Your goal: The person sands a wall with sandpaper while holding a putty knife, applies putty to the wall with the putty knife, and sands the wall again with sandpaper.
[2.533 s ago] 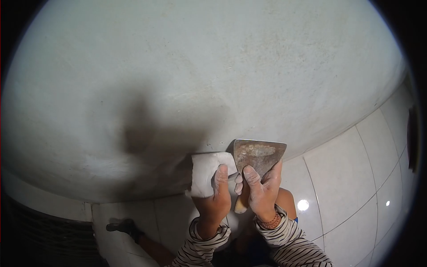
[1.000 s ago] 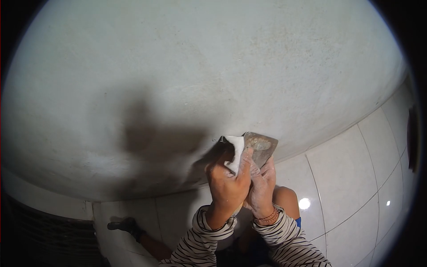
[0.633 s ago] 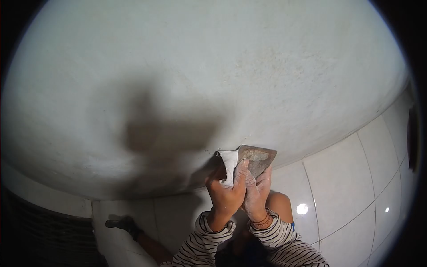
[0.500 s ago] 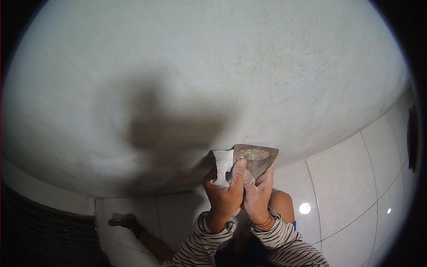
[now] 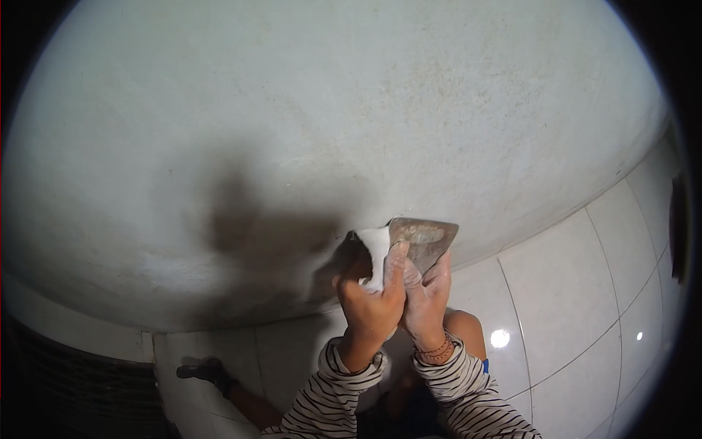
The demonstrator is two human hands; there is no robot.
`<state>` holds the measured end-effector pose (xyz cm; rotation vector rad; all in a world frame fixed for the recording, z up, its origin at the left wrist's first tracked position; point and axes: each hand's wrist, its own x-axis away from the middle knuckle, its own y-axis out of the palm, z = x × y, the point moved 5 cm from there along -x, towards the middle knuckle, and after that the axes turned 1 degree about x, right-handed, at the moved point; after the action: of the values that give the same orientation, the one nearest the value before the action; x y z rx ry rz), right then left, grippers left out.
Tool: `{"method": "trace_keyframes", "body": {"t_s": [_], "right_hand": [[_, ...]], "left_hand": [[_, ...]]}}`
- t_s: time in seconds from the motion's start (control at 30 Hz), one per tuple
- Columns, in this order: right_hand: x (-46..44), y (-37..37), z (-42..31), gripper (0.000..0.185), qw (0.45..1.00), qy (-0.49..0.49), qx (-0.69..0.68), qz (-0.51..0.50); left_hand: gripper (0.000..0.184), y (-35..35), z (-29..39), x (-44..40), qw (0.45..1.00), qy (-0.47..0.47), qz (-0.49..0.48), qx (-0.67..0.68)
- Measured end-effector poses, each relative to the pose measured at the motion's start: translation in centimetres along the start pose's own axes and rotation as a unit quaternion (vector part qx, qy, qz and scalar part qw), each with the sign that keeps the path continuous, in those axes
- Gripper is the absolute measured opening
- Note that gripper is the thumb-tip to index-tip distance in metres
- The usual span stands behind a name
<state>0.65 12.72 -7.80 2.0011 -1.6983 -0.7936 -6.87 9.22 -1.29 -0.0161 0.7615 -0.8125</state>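
In the head view both hands are low in the middle, close together in front of the wall. My right hand [image 5: 425,301] is closed on a putty knife [image 5: 425,238] with a broad, stained metal blade; its handle is hidden. My left hand [image 5: 371,304] is closed on a flat piece coated in white putty [image 5: 376,247], apparently a second blade, though its handle and far edge are hidden. The left thumb lies against the right-hand blade's near edge. White residue covers the fingers of my right hand.
A pale wall [image 5: 307,95] with brownish specks fills the upper view, and a dark shadow [image 5: 270,227] falls on it. White floor tiles [image 5: 563,293] run along its base. A shoe [image 5: 208,371] shows at lower left, near a dark slatted panel [image 5: 80,388].
Both hands have moved slightly up in the view with the tools. The left piece is turned, showing a narrower white surface beside the right-hand blade.
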Motion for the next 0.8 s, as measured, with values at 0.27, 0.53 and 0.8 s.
{"method": "trace_keyframes", "body": {"t_s": [0.27, 0.53, 0.8], "right_hand": [[0.4, 0.2, -1.2, 0.047, 0.999, 0.003, -0.027, 0.021], [0.9, 0.4, -0.8, 0.047, 0.998, 0.031, -0.046, 0.028], [1.0, 0.1, -1.3, 0.041, 0.999, -0.011, 0.0, 0.032]], "left_hand": [[0.016, 0.3, 1.6, -0.5, 0.999, -0.011, -0.005, -0.033], [0.016, 0.1, 0.6, -0.2, 0.999, -0.036, -0.009, 0.006], [0.016, 0.3, 1.7, -0.5, 0.998, -0.056, -0.027, 0.003]]}}
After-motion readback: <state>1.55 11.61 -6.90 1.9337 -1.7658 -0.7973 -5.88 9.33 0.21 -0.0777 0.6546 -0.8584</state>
